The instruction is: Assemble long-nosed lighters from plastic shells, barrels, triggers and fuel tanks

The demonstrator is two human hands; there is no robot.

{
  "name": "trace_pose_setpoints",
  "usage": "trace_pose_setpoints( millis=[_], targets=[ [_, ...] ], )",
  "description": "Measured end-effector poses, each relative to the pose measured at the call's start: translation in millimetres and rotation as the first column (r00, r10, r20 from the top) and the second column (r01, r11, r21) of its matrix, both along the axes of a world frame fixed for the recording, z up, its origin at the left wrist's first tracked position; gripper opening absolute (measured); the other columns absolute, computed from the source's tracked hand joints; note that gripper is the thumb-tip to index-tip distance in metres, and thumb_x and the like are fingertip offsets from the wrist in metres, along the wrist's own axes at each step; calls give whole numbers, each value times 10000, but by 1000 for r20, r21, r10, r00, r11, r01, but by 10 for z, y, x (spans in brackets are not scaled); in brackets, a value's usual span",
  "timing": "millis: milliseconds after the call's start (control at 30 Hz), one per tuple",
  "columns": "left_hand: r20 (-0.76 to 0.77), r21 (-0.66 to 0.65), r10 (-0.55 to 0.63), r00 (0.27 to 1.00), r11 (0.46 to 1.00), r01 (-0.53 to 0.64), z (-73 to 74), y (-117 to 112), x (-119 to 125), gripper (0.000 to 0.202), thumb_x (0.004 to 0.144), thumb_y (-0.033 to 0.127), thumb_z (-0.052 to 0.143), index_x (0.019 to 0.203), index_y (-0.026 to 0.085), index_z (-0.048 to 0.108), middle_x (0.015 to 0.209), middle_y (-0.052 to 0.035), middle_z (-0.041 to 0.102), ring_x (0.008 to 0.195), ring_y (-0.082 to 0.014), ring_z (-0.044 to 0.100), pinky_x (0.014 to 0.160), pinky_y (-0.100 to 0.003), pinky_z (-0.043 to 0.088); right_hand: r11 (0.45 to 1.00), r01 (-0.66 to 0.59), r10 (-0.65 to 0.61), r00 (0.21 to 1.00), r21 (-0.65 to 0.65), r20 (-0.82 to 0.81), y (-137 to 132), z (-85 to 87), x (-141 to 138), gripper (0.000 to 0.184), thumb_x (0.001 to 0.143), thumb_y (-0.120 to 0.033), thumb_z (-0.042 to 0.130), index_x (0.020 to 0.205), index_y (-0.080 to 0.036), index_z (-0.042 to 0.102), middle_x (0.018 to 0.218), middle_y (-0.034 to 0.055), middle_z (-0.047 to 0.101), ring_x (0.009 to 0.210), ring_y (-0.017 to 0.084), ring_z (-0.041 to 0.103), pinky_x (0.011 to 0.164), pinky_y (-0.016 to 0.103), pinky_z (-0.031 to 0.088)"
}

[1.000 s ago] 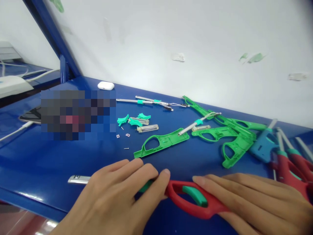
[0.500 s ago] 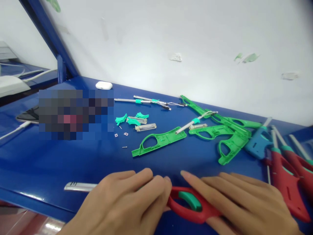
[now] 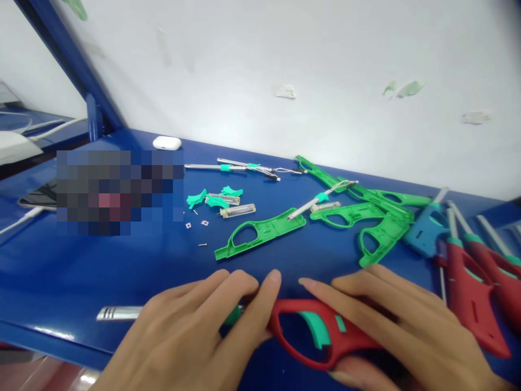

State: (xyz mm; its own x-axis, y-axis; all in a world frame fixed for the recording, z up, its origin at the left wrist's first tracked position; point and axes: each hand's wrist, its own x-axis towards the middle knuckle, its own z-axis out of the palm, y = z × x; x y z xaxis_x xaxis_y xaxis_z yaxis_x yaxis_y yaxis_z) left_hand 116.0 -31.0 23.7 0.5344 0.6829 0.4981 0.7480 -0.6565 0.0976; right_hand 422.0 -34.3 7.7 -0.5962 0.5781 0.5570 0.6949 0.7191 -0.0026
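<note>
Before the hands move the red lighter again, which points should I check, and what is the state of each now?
1. Left hand on the metal tube end of the red lighter: ok.
2. Right hand grips the handle: ok.
3. Teal trigger seated: cannot tell.
4. Small loose parts lie apart from the hands: ok.
5. Green half-shell not touching the lighter: ok.

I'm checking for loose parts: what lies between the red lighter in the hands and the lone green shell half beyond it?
In the head view, only bare blue table separates the red lighter from the green shell half.
</note>
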Motion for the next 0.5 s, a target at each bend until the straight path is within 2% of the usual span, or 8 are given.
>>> trace_pose_setpoints(
  millis=[67,133,233,367,433,500],
  targets=[
    [31,11,18,999,1000,-18,63,55,53,443,1110,456,779,1538,345,746,1166,-54,824,1112,-252,822,960,-343,720,998,53,-53,999,-16,5,20,32,-29,357,1260,-472,526,1489,-289,730,1228,28,849,1100,189,856,1114,292,637],
    [50,19,33,998,999,-34,86,72,83,428,1114,491,769,1515,344,764,1167,-57,827,1131,-262,821,975,-357,723,997,81,-81,997,5,2,57,74,-67,290,1270,-468,511,1376,-310,729,1138,10,828,951,150,860,938,249,671],
    [78,37,55,995,998,-58,35,17,77,397,1119,497,768,1483,340,778,1161,-48,838,1136,-265,830,969,-359,723,997,60,-60,998,48,7,121,143,-105,248,1284,-395,478,1270,-310,711,1026,-7,839,768,135,853,789,250,681],
    [102,110,57,993,992,-68,-60,-55,45,282,1240,391,579,1437,278,747,1152,-18,867,1122,-240,838,961,-356,695,997,32,-34,999,73,18,170,225,-141,238,1287,-353,482,1230,-294,705,988,-28,915,746,135,881,811,243,689],
    [81,134,32,996,990,-43,-67,-33,44,306,1283,376,465,1424,252,707,1122,6,875,1063,-227,830,936,-373,674,998,6,-7,1000,64,10,172,249,-170,225,1289,-347,495,1237,-291,706,978,-58,932,769,124,892,851,232,684],
    [67,133,7,998,991,-16,-55,13,55,311,1292,397,440,1399,256,696,1054,30,865,960,-219,808,853,-383,649,999,-14,14,1000,39,-13,164,258,-198,224,1294,-355,498,1268,-284,709,972,-80,936,763,106,886,870,223,678]
  ],
)
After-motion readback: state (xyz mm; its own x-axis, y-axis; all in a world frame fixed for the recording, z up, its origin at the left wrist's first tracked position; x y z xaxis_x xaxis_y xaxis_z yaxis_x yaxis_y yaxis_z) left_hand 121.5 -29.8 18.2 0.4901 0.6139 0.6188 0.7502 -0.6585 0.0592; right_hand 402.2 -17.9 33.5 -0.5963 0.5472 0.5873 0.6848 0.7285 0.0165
